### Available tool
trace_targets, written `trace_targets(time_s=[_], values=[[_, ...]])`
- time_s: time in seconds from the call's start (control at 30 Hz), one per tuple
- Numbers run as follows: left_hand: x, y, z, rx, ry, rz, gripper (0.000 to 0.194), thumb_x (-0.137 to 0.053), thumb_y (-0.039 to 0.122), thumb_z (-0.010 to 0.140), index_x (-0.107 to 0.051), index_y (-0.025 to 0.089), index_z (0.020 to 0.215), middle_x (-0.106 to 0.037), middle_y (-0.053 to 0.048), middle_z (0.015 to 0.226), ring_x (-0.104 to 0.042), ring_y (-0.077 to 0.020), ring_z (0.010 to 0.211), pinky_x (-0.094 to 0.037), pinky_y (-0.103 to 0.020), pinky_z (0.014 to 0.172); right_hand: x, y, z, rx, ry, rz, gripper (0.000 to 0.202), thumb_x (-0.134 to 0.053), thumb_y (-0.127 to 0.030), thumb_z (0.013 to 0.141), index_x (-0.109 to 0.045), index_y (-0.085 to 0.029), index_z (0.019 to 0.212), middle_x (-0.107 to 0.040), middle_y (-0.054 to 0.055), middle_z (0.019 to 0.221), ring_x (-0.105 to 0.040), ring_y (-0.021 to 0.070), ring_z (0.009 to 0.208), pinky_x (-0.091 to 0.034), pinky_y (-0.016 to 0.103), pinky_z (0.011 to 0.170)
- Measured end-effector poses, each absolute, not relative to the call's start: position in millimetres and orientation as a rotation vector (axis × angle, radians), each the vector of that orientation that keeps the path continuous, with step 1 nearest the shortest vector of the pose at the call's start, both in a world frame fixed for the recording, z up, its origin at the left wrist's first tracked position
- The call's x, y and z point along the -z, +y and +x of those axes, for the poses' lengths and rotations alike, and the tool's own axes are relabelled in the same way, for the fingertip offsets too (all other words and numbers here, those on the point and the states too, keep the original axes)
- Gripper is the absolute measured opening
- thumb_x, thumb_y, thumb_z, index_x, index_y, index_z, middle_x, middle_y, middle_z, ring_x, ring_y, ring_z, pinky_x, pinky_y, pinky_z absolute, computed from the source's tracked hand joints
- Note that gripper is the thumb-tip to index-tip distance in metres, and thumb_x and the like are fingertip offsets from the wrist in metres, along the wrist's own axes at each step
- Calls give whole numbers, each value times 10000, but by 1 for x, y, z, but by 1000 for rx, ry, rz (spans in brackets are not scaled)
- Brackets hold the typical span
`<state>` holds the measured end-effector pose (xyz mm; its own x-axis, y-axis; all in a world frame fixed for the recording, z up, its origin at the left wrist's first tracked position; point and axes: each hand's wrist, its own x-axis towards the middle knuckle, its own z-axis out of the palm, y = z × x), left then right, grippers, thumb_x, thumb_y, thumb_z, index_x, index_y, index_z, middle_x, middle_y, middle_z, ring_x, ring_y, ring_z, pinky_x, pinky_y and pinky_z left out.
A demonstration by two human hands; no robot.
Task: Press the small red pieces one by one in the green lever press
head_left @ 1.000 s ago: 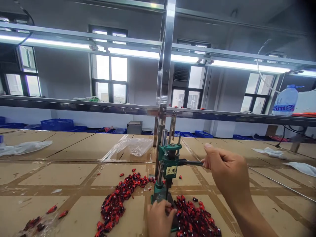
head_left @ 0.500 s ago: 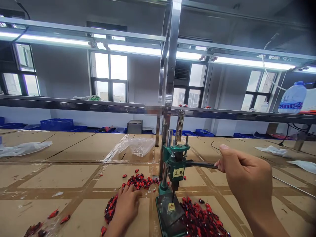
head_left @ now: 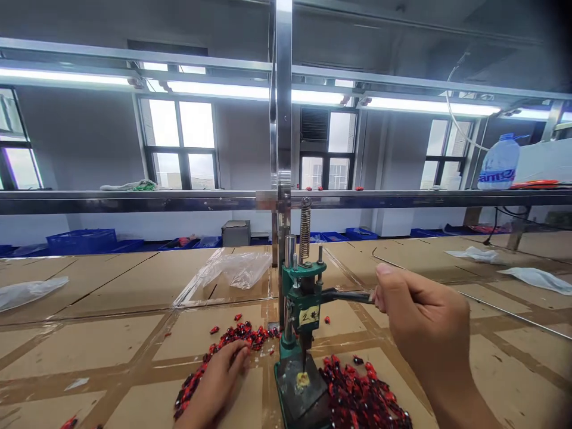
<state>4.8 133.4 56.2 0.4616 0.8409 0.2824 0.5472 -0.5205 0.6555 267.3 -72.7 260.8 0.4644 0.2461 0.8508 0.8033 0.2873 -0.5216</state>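
A green hand press [head_left: 308, 286] with a "2#" label stands upright on the table. My right hand [head_left: 429, 325] is closed around the end of its black lever [head_left: 348, 295]. Under the pointed punch [head_left: 304, 357], a small yellowish piece [head_left: 302, 379] lies on the dark base plate [head_left: 295, 405]. My left hand [head_left: 218, 375] is left of the press, at a pile of small red and black pieces [head_left: 257, 336]. Its thumb and forefinger are drawn together; what they hold, if anything, is too small to make out. A larger heap of similar pieces [head_left: 361, 396] lies right of the base.
Taped cardboard covers the table [head_left: 116, 339]. A metal post [head_left: 283, 149] rises behind the press, joined to a shelf rail [head_left: 201, 202]. A clear plastic bag [head_left: 241, 268] lies behind, and a thin metal rod [head_left: 504, 310] at the right. A large bottle [head_left: 498, 164] stands on the shelf.
The view has turned, so the scene sits further left. My left hand's fingers have lifted off the pile and drawn together. My right hand still holds the lever.
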Motion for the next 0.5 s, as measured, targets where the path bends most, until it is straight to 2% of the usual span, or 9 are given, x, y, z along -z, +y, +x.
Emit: trace_targets(time_s=[0.1,0.2,0.3,0.4,0.5], values=[[-42,119,30,-1045,1165,1731,618,-381,741,883,-713,223,948,-659,6,697,-589,-185,612,-454,-267,571,-260,-71,267,474,-1069,-1227,490,-527,-373,957,-433,-208,506,-451,-2,487,-462,134,479,-340,293,479],[-24,103,61,-1050,1111,1411,701,-401,852,793,-675,209,856,-539,42,604,-474,-140,503,-369,-241,477,-261,-72,267,463,-1106,-1198,486,-508,-359,970,-418,-201,519,-431,-7,489,-432,121,470,-300,295,477],[-11,85,89,-1003,997,1373,722,-493,877,729,-684,199,888,-560,37,636,-458,-122,497,-359,-234,468,-262,-75,267,417,-1138,-1199,473,-490,-331,986,-403,-192,541,-409,-18,506,-405,104,477,-252,306,498],[-1,74,105,-1066,979,1515,716,-564,846,720,-708,197,985,-663,-4,718,-553,-149,565,-456,-252,549,-263,-77,267,402,-1172,-1183,472,-482,-304,991,-366,-185,550,-352,-34,520,-353,85,484,-222,315,526],[9,74,108,-1080,1101,1713,672,-631,768,732,-730,185,1052,-711,-18,685,-599,-187,578,-518,-293,628,-265,-76,268,422,-1206,-1137,460,-482,-261,983,-308,-182,564,-301,-44,537,-305,76,499,-216,308,538]])
